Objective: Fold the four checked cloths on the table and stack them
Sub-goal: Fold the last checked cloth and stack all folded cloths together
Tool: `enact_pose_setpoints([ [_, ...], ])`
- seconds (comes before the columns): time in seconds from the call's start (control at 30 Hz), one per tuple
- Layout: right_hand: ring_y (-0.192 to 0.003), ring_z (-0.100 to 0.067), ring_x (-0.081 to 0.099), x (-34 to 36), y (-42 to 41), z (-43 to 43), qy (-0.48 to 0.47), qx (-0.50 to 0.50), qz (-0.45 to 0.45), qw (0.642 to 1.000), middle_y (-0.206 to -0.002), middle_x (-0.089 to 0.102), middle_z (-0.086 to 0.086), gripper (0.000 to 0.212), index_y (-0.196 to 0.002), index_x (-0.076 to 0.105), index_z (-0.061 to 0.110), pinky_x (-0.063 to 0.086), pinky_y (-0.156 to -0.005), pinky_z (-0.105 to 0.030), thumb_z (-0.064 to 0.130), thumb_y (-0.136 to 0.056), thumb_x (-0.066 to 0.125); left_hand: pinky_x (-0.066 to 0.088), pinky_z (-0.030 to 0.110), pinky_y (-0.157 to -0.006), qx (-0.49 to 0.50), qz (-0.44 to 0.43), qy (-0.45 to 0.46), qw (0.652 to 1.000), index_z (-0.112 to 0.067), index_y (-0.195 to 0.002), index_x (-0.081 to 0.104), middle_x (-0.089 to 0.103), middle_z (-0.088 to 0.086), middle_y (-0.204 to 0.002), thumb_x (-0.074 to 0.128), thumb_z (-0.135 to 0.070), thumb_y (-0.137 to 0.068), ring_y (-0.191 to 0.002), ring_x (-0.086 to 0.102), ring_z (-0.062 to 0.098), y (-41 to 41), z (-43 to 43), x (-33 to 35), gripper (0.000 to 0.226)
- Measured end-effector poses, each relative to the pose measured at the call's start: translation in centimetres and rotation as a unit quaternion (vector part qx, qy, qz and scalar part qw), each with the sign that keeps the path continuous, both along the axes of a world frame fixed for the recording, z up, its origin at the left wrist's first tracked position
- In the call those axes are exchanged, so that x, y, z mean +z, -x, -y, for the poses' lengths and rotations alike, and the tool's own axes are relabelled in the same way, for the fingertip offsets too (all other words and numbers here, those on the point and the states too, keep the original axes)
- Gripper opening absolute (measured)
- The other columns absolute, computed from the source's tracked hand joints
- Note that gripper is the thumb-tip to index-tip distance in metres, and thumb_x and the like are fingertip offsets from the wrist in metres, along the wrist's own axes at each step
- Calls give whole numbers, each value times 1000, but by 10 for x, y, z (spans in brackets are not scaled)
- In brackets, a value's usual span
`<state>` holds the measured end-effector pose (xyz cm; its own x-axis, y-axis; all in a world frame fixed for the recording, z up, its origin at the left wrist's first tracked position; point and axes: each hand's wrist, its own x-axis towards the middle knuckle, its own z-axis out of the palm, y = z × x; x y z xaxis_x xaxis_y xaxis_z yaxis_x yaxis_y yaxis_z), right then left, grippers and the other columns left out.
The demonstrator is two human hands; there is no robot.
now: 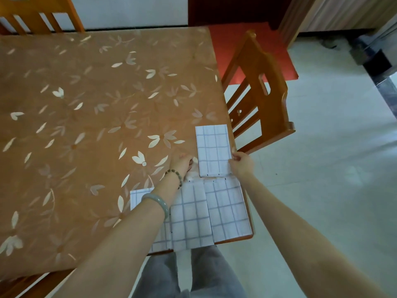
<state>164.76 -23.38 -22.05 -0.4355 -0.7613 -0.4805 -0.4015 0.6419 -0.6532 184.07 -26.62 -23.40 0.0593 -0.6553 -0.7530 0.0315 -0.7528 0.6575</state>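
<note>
At the near right corner of the flower-patterned tabletop (86, 104), my right hand (241, 163) has its fingers pinched on the right edge of a folded checked cloth (213, 150). My left hand (182, 163) rests just left of that cloth, fingers curled; I cannot tell whether they grip anything. More checked cloths (206, 214) lie flat nearer me, partly under my left forearm.

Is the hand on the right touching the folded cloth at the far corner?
Touching. The head view shows the right hand with its fingers on the right edge of the folded cloth.
</note>
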Motion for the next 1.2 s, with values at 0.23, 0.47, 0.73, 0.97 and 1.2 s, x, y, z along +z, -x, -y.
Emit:
enact_pose_setpoints([
  [0.23,-80,-18,52,-8,3,6,-9,39,1,999,-82,58,0,26,-91,68,10,41,-66,-20,-3,-82,48,40,23,-47,-40,-11,-27,999,-13,-65,53,53,3,-52,69,-22,-81,-40,44,12,22,12,4,25],
  [0.47,-71,-15,51,3,-6,7,-1,33,28,999,-68,52,4,14,-73,62,15,43,-66,-24,8,-83,55,47,20,-49,-64,-39,27,997,-12,-74,59,60,2,-64,51,-3,-90,-59,57,18,27,11,37,20],
  [0.73,-96,-21,70,40,-50,6,-3,-35,378,925,-106,72,-8,28,-112,65,4,57,-70,-25,17,-87,69,49,33,-78,-39,-126,74,989,-11,-87,65,67,5,-85,46,-1,-91,-80,62,17,-49,-6,69,22],
  [0.97,-59,-16,54,44,-146,-23,-48,120,259,957,-57,55,3,34,-53,54,14,49,-62,-28,5,-81,72,46,42,-79,-4,-63,59,996,-6,-98,68,65,18,-99,53,-2,-80,-87,60,28,-164,-72,54,23],
  [1.2,-53,-17,51,13,-241,-78,-69,244,118,960,-46,45,-1,53,-44,30,19,49,-63,-30,12,-75,73,45,18,-42,63,39,14,997,-5,-79,58,65,-1,-61,58,-6,-91,-58,60,13,-246,-141,34,12],
])
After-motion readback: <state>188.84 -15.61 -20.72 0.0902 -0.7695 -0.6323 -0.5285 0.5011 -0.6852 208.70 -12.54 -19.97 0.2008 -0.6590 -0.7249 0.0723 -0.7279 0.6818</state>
